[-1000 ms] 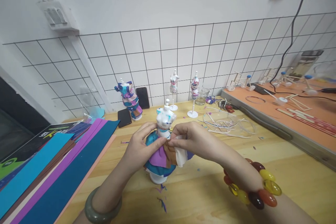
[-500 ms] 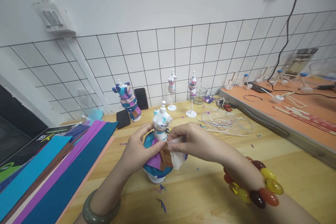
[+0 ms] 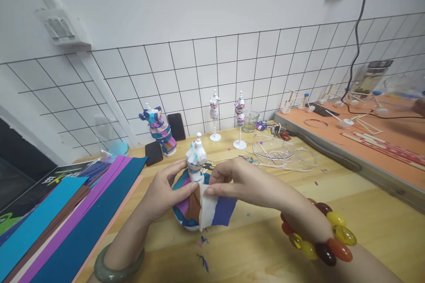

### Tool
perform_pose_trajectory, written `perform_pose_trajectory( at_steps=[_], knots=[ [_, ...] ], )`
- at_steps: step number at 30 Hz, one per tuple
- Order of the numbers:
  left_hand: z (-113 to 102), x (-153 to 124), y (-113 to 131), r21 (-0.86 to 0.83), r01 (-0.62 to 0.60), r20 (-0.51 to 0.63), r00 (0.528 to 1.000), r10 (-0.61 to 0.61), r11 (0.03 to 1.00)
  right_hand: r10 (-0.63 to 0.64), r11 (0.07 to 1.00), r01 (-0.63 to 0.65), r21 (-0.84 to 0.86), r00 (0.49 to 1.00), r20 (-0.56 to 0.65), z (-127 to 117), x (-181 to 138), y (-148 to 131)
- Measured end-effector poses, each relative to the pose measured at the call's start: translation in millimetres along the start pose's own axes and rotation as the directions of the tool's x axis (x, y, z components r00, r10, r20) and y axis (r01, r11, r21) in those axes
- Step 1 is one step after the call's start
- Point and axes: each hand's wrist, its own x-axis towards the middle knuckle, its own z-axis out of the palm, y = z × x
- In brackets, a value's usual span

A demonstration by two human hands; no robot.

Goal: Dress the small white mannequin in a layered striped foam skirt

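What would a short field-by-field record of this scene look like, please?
Left hand: holds the small dress form at its waist, thumb on the patchwork skirt
Right hand: pinches a white piece against the waist, beside a blue piece
Left of the hands: stacked coloured sheets
Behind: a dressed form, two slim forms on stands, two dark phones
Surface: wooden table

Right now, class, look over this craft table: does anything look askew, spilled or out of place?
Yes. Purple scraps lie loose on the table in front of the mannequin, and the white-and-blue strip pinched by the right hand flares away from the skirt that the left hand steadies.
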Motion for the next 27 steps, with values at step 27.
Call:
perform_pose_trajectory(
  at_steps=[27],
  knots=[
    [13.8, 0.7, -2.1, -0.231, -0.026, 0.028, 0.999, 0.033, 0.973, -0.031, 0.988, 0.019, -0.152, 0.996, -0.078, 10.2, 1.2, -0.4]
  ],
)
